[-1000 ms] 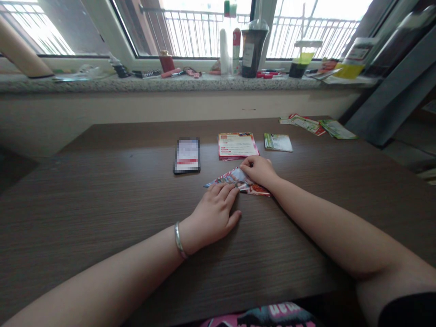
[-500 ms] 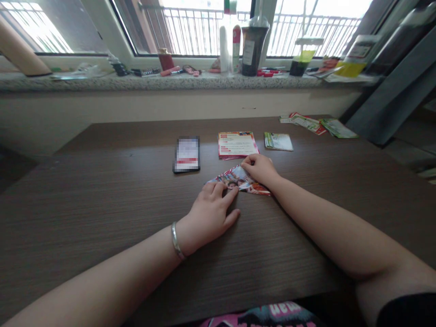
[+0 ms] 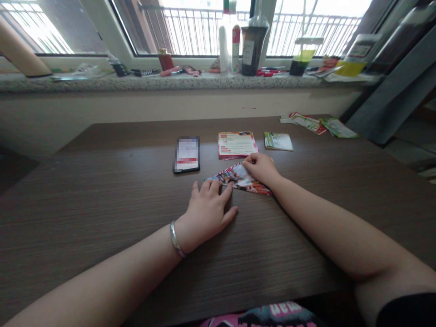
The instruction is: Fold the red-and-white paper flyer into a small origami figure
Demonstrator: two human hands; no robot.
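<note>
A colourful printed sheet of paper, folded into a triangle, lies on the brown table. My right hand pinches its upper corner between thumb and forefinger. Along the lower left edge rests my left hand, fingers spread and the fingertips on or right by the paper. A silver bangle circles the left wrist. Just behind the paper sits a stack of printed cards with red edges. Left of that stack lies a phone, its screen pixelated.
A smaller pile of green and white cards lies right of the stack. Loose red and green paper strips are at the table's far right. On the stone windowsill stand a dark cup, bottles and pens.
My left hand has slid slightly left and spread its fingers wider, uncovering more of the folded paper's lower edge. My right hand keeps its pinch nearly in place.
</note>
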